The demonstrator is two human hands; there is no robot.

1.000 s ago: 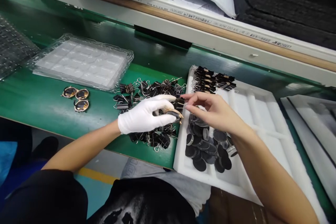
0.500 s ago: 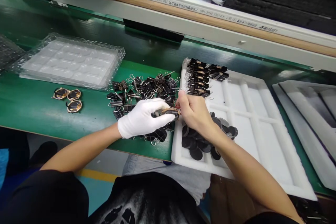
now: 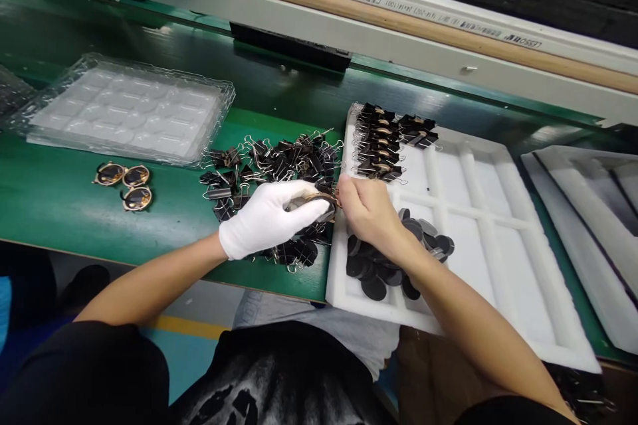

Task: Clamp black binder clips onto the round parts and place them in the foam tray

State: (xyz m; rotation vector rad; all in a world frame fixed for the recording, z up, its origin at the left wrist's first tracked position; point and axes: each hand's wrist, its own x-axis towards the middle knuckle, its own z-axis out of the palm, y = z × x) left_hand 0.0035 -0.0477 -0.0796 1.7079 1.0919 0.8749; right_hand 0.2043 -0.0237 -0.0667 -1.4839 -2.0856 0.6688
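Observation:
My left hand (image 3: 272, 218), in a white glove, is closed around a round gold-rimmed piece (image 3: 325, 207) with a dark face. Against the right edge of that piece, my bare right hand (image 3: 367, 207) is pinched on what seems to be a binder clip, mostly hidden by the fingers. A heap of black binder clips (image 3: 284, 159) with wire handles lies behind and under my left hand. Dark round discs (image 3: 373, 287) are piled in the white foam tray (image 3: 498, 259) below my right wrist. Further back in it, rows of binder clips (image 3: 381, 139) grip gold-rimmed pieces.
Three gold-rimmed round pieces (image 3: 136, 176) with dark, amber-flecked faces lie on the green bench (image 3: 50, 206) at left. Behind them is a clear plastic blister tray (image 3: 129, 109). More white foam trays (image 3: 593, 212) stand at right. A pale shelf edge (image 3: 399, 33) runs across the back.
The view has shifted slightly. Both hands stay together at the gold-rimmed piece, which is turned a little, showing more of its dark face.

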